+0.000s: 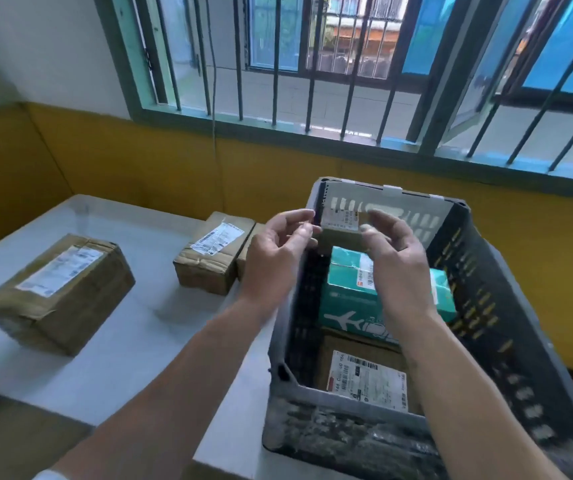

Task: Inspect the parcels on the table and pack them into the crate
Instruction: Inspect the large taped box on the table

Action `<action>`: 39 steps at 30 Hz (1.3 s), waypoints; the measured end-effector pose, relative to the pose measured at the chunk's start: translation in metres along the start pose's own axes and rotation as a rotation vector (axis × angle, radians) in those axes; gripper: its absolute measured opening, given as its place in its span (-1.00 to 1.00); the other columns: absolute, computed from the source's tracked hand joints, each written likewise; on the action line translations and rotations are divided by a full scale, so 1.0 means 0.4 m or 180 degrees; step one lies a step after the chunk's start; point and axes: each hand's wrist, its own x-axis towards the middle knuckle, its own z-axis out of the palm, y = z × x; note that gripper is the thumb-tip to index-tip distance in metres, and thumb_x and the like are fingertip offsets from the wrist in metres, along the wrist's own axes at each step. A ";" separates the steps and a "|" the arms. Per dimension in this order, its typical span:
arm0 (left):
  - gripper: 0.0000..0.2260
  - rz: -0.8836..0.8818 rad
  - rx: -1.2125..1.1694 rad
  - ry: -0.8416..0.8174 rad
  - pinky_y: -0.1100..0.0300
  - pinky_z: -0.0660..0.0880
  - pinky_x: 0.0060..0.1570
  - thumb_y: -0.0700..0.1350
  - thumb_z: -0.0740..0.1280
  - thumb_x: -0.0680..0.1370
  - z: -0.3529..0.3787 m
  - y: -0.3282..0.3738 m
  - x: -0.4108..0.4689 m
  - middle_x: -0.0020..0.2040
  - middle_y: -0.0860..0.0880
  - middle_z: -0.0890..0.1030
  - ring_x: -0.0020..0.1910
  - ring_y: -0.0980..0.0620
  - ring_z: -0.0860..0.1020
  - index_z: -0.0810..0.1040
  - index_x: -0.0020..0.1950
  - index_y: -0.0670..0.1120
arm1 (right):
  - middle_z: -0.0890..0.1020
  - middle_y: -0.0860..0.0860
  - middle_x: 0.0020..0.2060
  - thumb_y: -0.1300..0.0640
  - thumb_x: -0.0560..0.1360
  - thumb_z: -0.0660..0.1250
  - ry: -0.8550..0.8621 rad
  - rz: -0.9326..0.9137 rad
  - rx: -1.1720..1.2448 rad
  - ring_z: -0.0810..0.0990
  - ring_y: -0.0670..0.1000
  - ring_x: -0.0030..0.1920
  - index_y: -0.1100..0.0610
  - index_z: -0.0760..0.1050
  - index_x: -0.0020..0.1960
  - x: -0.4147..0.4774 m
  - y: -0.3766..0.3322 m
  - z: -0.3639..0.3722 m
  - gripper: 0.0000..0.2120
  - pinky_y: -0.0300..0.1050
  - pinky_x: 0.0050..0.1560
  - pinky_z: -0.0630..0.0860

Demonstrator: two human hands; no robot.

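A small brown parcel point(342, 227) with a white label hangs above the far end of the black crate point(507, 306). My left hand point(274, 258) and my right hand point(396, 254) pinch it from either side. Inside the crate lie a teal box point(347, 292) with a plane print and a brown parcel point(368, 379) with a label facing up. On the white table point(132, 341), a large taped brown parcel point(60, 289) sits at the left. A smaller brown parcel point(212, 254) stands in the middle, with another one partly hidden behind my left hand.
The crate stands on the table's right end. A yellow and white wall and a barred window point(347, 64) run behind the table. A thin cord point(214, 98) hangs down from the window. Bare tabletop lies between the two left parcels.
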 end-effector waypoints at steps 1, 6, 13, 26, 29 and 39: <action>-0.84 -0.0009 0.0040 0.0049 0.30 0.62 -0.12 -0.11 0.29 0.67 -0.038 0.004 0.000 -0.05 0.14 0.73 -0.01 0.16 0.69 0.61 0.15 0.10 | 0.63 -0.16 0.17 0.05 0.63 0.32 -0.0060 -0.0017 0.0072 0.61 -0.22 0.14 -0.12 0.54 0.25 -0.012 -0.007 0.040 -0.79 -0.36 0.06 0.55; -0.80 -0.0194 -0.0042 0.0300 0.17 0.62 0.03 -0.19 0.30 0.66 -0.241 0.004 -0.009 -0.06 0.04 0.75 -0.02 0.07 0.69 0.68 0.10 0.04 | 0.63 -0.08 0.21 0.09 0.62 0.34 -0.0378 0.0132 0.0306 0.62 -0.12 0.17 -0.12 0.52 0.23 -0.082 -0.015 0.255 -0.79 -0.34 -0.01 0.59; -0.79 -0.0297 0.0155 0.0619 0.45 0.51 -0.20 -0.23 0.29 0.65 -0.576 -0.025 -0.031 -0.18 0.16 0.74 -0.19 0.28 0.66 0.66 0.05 0.05 | 0.66 -0.01 0.18 0.15 0.60 0.37 -0.0947 0.0655 0.0398 0.65 -0.07 0.14 0.00 0.55 0.25 -0.196 0.026 0.599 -0.77 -0.26 0.11 0.57; -0.85 -0.0940 0.0415 0.1566 0.23 0.62 0.04 -0.17 0.32 0.65 -0.962 -0.114 0.042 0.03 0.05 0.70 0.03 0.13 0.66 0.65 0.16 -0.05 | 0.57 -0.11 0.18 0.12 0.63 0.34 -0.1633 0.1441 0.0004 0.58 -0.15 0.15 0.08 0.46 0.37 -0.208 0.190 1.028 -0.68 -0.18 0.23 0.49; -0.79 -0.1120 0.1207 0.1698 -0.04 0.57 0.24 -0.07 0.32 0.65 -1.059 -0.151 0.095 0.24 0.03 0.64 0.25 0.01 0.59 0.58 0.28 0.02 | 0.56 -0.29 -0.08 0.10 0.63 0.32 -0.1719 0.1630 -0.0057 0.58 -0.38 -0.20 -0.06 0.41 0.29 -0.184 0.249 1.110 -0.75 -0.48 -0.17 0.43; -0.47 -0.2285 0.2117 0.1038 -0.04 0.30 0.48 0.20 0.21 0.65 -1.247 -0.297 0.201 0.59 0.00 0.31 0.54 -0.05 0.32 0.27 0.59 0.07 | 0.48 -0.18 0.36 -0.18 0.61 0.28 -0.1830 0.2154 -0.0260 0.50 -0.18 0.16 -0.09 0.27 0.54 -0.169 0.330 1.234 -0.46 -0.26 0.13 0.34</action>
